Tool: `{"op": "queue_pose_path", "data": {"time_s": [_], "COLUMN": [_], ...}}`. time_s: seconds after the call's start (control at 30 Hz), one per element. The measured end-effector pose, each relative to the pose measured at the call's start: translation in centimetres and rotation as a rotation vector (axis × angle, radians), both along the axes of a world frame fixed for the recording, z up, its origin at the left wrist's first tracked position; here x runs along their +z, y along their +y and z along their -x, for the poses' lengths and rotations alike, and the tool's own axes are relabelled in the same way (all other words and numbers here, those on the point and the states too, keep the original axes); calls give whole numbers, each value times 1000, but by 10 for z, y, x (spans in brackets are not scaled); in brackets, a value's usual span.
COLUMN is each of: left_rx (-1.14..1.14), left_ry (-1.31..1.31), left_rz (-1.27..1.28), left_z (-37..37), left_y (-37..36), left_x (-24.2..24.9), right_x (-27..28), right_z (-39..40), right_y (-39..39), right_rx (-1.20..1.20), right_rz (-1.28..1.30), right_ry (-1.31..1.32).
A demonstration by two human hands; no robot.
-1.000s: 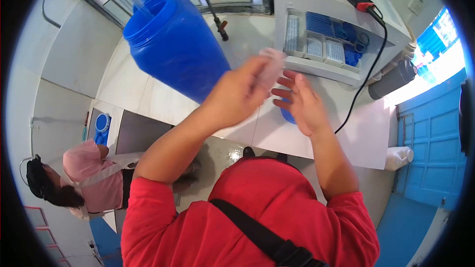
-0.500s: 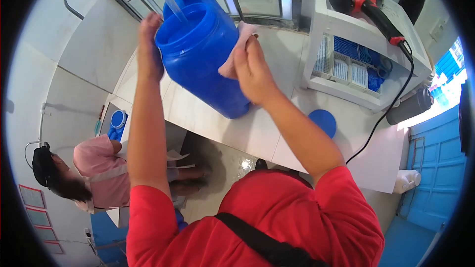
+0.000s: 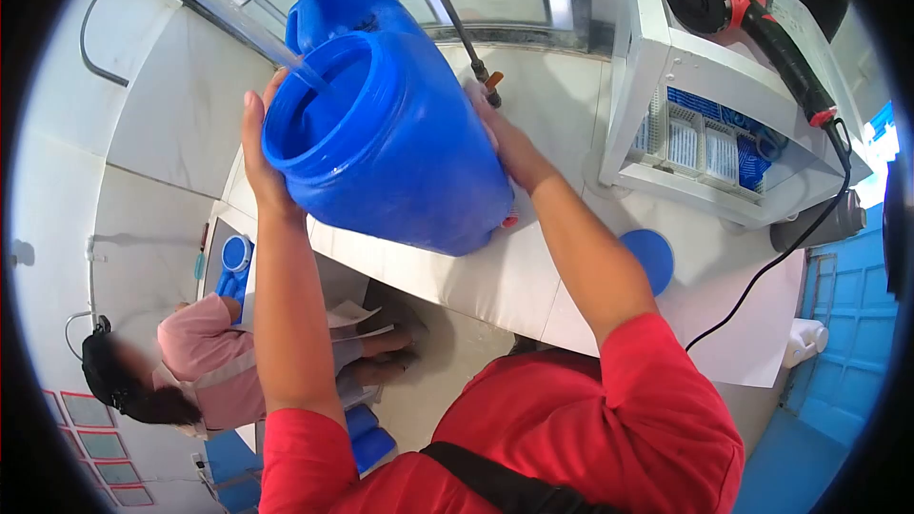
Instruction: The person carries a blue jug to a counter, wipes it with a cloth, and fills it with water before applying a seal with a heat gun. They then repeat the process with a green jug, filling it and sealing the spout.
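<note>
A large blue plastic jug [image 3: 409, 152], its wide mouth uncovered, leans to the left over the white counter. A clear tube [image 3: 228, 14] runs down into the mouth. My left hand [image 3: 264, 157] grips the jug's left side near the rim, fingers partly behind it. Against the jug's right side, my right hand [image 3: 517, 148] presses a pale pink cloth [image 3: 479, 98], most of which is hidden. Low on the jug is a small red part [image 3: 510, 221]. On the counter to the right lies a round blue lid [image 3: 647, 262].
An orange-handled tap [image 3: 492, 83] stands behind the jug. A white shelf unit [image 3: 657, 67] at right holds baskets, with a red and black heat gun [image 3: 724, 0] on top and its cord hanging down. Another person [image 3: 214, 352] in pink sits at lower left.
The jug has come nearer and turned, its mouth shifting left and down. My right hand has slid along its far right side with the cloth. The red part and tap now show.
</note>
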State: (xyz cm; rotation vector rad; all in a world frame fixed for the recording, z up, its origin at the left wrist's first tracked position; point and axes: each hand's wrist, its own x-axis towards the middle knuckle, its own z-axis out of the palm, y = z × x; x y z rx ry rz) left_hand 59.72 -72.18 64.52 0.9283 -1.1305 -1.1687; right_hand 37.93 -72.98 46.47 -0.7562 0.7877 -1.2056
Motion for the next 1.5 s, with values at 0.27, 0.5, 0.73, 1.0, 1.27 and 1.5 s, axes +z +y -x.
{"op": "queue_pose_path", "data": {"time_s": [0.27, 0.5, 0.73, 1.0, 1.27, 1.5], "left_rx": [-56, -58, -90, -60, -34, -33], "left_ry": [50, 0, 68, 56, -49, -13], "left_rz": [-59, 3, 58, 61, 136, 127], "left_z": [-3, 2, -4, -6, -7, -10], "left_y": [3, 3, -6, -6, -9, -9], "left_x": [-2, 0, -7, -6, -7, -6], "right_x": [88, 20, -22, 107, -23, -29], "right_z": [-9, 3, 1, -20, -22, -11], "right_y": [66, -47, 19, -141, -145, 29], "right_rx": [-441, 79, 71, -248, 28, -26], "right_rz": [907, 152, -73, 1068, 153, -259], "right_ry": [497, 197, 120, 373, 230, -122]}}
